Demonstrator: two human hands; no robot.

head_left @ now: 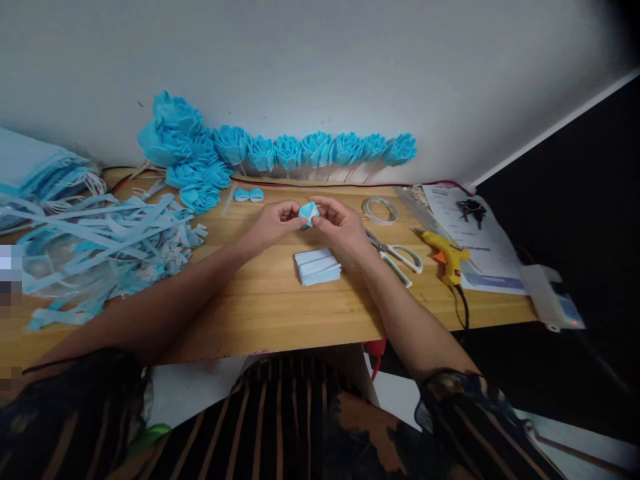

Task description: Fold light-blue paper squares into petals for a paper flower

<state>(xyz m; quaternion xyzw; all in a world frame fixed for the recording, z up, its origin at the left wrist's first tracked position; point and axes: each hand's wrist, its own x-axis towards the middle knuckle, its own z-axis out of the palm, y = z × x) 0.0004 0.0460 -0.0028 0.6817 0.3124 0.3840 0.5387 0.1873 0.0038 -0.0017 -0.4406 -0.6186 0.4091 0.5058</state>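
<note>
Between my two hands is a small folded piece of blue and white fabric point(309, 212), held above the middle of the wooden table. My left hand point(276, 221) pinches its left side with thumb and fingers. On the other side, my right hand point(341, 221) grips it the same way, the thumb pressed on its lower edge. Just below the hands lies a stack of pale cut pieces point(318, 268). Two small blue folded pieces point(249, 195) sit to the left, beyond my left hand. Scissors point(400, 257) with white handles lie beside my right wrist.
Blue fabric flowers point(317, 148) on sticks lean along the wall, with more bunched at left. Cut strips point(120, 233) and face masks point(45, 170) pile up on the left. A tape roll point(381, 211), yellow glue gun point(445, 255), printed sheet point(480, 233) and keys point(471, 212) lie right.
</note>
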